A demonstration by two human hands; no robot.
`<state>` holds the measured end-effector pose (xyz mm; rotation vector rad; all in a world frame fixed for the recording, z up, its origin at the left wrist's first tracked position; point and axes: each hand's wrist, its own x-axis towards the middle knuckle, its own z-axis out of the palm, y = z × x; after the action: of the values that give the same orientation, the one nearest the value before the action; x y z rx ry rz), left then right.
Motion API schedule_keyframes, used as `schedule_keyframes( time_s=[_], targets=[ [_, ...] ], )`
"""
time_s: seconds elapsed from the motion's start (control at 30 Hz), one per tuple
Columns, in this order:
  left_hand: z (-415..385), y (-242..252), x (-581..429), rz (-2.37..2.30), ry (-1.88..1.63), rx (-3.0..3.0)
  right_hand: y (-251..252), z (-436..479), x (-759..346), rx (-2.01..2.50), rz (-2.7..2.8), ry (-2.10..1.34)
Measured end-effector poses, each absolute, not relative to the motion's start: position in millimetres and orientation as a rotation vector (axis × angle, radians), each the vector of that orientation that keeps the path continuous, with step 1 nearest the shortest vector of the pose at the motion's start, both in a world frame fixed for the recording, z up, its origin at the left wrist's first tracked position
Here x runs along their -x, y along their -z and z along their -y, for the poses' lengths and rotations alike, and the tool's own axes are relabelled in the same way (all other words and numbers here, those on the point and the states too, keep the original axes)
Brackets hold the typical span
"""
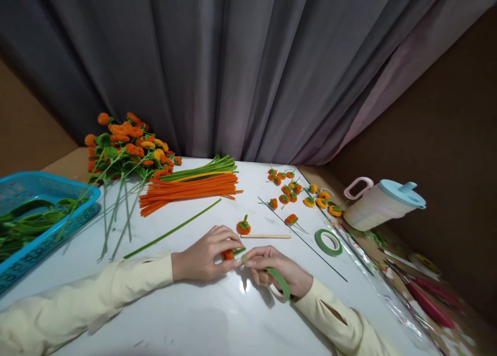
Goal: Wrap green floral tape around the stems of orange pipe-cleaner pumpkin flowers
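My left hand [205, 256] is closed in a pinch on a small orange pipe-cleaner flower [227, 254] whose long green stem [171, 233] runs off to the left over the white table [217, 314]. Right beside it, my right hand [277, 271] is closed, with a roll of green floral tape [280, 282] looped on its fingers, and its fingertips pinch the tape end against the flower's base. Both wrists rest on the table. A finished orange flower head [243, 227] and a thin wooden stick [265, 236] lie just beyond my hands.
A bundle of finished orange flowers [124, 144] lies at back left, next to piles of orange [190, 189] and green pipe cleaners [202, 169]. A blue basket [39, 211] of green leaves stands left. Several small flower heads [298, 190], a second tape roll [328, 242], a lidded jug [382, 203] and red-handled pliers [427, 304] are to the right.
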<state>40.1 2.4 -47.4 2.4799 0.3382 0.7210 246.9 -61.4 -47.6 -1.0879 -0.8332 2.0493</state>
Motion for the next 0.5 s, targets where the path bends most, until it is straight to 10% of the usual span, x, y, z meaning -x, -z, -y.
schedule_keyframes(
  time_s=[0.5],
  targets=[
    [12, 56, -49, -0.172, -1.009, -3.099, 42, 68, -240, 1.195, 0.875, -1.981]
  ],
)
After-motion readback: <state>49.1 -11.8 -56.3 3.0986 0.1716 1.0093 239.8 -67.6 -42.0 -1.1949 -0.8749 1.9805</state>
